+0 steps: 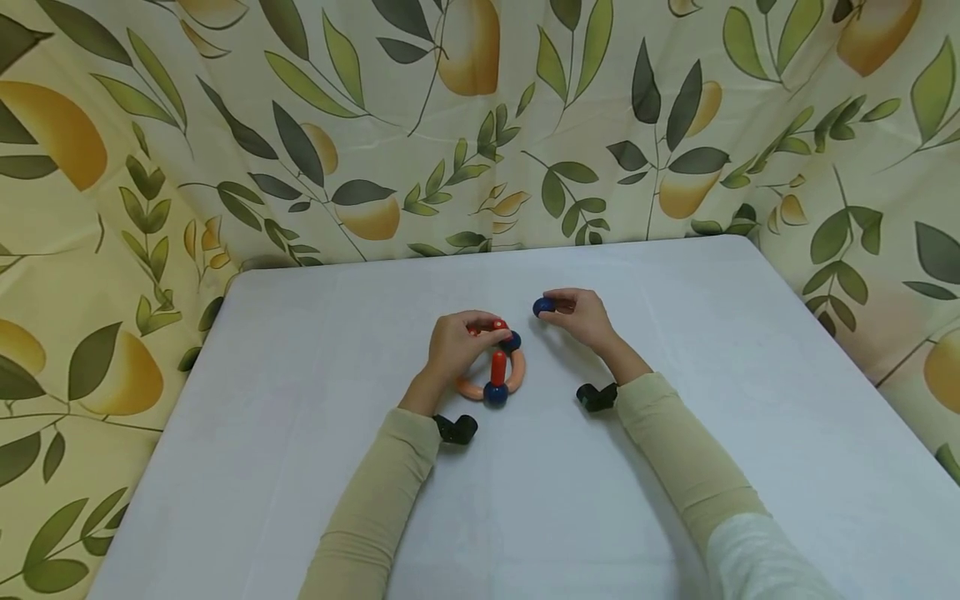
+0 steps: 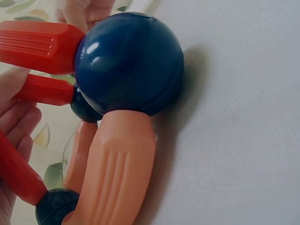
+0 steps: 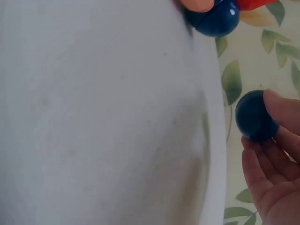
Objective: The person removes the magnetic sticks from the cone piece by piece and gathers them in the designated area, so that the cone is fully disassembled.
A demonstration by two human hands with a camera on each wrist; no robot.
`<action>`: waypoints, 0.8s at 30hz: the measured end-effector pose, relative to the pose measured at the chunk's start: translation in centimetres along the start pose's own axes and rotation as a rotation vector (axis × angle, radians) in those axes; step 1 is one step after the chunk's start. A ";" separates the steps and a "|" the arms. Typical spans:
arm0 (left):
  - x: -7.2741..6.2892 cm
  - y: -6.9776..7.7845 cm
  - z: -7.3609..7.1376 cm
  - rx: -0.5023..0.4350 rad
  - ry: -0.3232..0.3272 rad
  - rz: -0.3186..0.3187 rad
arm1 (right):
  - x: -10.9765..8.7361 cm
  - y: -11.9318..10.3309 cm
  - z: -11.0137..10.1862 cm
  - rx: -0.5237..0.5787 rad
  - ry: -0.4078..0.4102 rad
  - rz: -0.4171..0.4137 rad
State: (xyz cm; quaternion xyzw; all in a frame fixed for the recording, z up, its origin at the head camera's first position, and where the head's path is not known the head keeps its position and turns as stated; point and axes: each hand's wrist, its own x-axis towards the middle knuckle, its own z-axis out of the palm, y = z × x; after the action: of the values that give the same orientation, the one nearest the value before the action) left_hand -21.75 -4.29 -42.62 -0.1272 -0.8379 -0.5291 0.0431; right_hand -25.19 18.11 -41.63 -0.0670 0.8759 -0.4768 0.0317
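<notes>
**Left hand point(image 1: 459, 343) on the ring assembly point(image 1: 517, 372), right hand point(image 1: 587, 321) on a loose blue ball point(image 1: 543, 307)**

Going left to right on the white counter point(image 1: 225, 467): left hand has fingers curled, pinching a red rod point(image 2: 47, 89) on the ring assembly. That sits mid-counter; we count three blue balls in it, three red rods, one per ball, and at least two peach curved pieces point(image 2: 119, 164). The nearest rod point(image 1: 498, 368) stands upright on its ball. Just right, we have the loose blue ball, fourth in view, between right hand's thumb and fingertips, apart from the assembly. Two black wrist units point(image 1: 457, 430), one per arm.
</notes>
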 end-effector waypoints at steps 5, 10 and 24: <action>-0.1 0.0 0.1 0.004 0.000 -0.013 | 0.4 0.6 0.0 -0.024 -0.038 0.035; -0.3 0.0 0.1 0.028 0.010 -0.019 | 0.7 0.8 -0.1 -0.062 -0.060 0.036; -3.6 0.0 -3.5 0.100 0.139 0.366 | 1.4 1.3 -0.8 -0.161 -0.120 0.002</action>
State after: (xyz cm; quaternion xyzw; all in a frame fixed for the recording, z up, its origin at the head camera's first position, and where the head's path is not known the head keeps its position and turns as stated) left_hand -18.47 -8.10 -41.87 -0.2384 -0.8210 -0.4775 0.2027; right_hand -26.77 19.26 -42.31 -0.0970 0.9079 -0.4001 0.0790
